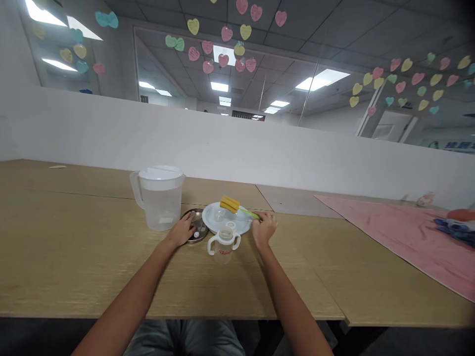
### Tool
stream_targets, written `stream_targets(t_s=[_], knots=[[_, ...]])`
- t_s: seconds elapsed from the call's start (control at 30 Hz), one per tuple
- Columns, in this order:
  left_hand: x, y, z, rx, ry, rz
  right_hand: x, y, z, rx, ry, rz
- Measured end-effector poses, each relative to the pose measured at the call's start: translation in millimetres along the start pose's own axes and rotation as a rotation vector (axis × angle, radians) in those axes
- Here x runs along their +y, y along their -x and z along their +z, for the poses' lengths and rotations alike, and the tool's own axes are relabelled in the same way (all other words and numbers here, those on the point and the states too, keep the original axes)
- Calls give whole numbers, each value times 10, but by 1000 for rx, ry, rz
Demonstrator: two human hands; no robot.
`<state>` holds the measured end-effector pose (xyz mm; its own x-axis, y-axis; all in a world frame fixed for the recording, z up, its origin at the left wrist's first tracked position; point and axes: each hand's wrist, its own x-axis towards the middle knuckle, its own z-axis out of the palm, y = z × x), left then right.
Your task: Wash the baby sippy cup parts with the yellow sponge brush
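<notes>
Your right hand (264, 228) pinches the yellow sponge brush (229, 204); swung low, it could topple the two-handled bottle (223, 250). Whether your left hand (182, 231) grips anything, I cannot tell.

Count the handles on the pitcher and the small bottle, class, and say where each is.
3: the pitcher has one handle on its left; the small bottle has a left handle and a right handle.
</notes>
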<state>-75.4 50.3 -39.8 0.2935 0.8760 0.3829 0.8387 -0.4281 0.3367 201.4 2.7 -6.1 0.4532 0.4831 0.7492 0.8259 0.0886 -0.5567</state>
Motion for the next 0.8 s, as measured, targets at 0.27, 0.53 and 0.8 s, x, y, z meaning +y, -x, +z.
stream_targets(t_s=[0.27,0.53,0.8], knots=[[149,46,-94,199,34,-10,64,-82,-89,133,123,-102],[334,114,-126,410,95,171,66,-115,-173,79,275,-370],[372,127,-62,400,59,313,53,-76,-78,22,268,-440]])
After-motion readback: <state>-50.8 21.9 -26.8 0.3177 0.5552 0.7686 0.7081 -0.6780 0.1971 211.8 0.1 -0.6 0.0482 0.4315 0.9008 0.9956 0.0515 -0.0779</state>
